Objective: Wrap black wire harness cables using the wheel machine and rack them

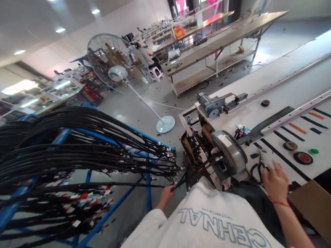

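Observation:
My left hand (166,196) is low beside the blue rack, closed around a black cable bundle (182,181) that runs toward the machine's edge. Part of its fingers is hidden by the cable. My right hand (276,181) is over the front of the white worktable (278,151), its fingers apart and holding nothing. Just left of its fingertips lies a pair of scissors (259,168) with black handles. A round grey machine (229,151) stands on the table corner between my hands.
At left, a blue rack (148,186) carries many black cables (85,155) with connectors at their ends. A pedestal fan (119,73) stands beyond. Tape rolls (303,158), black and orange strips (297,128) and a green cap (314,151) lie on the table; a cardboard box (312,203) is at right.

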`<state>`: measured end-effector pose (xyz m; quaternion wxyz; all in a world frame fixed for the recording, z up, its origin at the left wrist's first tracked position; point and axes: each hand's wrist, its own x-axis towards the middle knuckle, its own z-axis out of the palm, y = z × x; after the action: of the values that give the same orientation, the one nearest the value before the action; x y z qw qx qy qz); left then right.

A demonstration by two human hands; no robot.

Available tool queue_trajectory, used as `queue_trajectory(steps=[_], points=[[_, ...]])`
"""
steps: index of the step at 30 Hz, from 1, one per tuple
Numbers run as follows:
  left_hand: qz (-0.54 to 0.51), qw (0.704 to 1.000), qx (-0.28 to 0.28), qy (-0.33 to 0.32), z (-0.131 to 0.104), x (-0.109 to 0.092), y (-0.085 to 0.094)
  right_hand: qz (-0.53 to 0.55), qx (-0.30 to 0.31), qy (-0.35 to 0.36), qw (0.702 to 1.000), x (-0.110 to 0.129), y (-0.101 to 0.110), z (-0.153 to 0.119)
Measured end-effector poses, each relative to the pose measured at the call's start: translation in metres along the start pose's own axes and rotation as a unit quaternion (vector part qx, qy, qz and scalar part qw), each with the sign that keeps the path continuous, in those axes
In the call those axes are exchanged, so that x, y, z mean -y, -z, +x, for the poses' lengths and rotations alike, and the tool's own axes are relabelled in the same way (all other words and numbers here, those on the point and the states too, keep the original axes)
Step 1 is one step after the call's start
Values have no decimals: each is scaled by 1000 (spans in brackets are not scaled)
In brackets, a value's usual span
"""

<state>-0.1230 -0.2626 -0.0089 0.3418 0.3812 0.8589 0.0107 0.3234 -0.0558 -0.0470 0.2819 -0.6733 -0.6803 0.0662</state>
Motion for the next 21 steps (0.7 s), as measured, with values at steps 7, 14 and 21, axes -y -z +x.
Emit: queue_trajectory(steps=[7, 14, 21], points=[[-8, 986, 72, -148, 44, -70, -7, -36, 35, -59, 997, 46, -37, -10], [-45, 939, 2, -341, 62, -209, -18, -11, -28, -140, 990, 33, -13, 34], [2, 942, 18, -336, 51, -208, -2, 47, -20, -462, 885, -11, 14, 17]])
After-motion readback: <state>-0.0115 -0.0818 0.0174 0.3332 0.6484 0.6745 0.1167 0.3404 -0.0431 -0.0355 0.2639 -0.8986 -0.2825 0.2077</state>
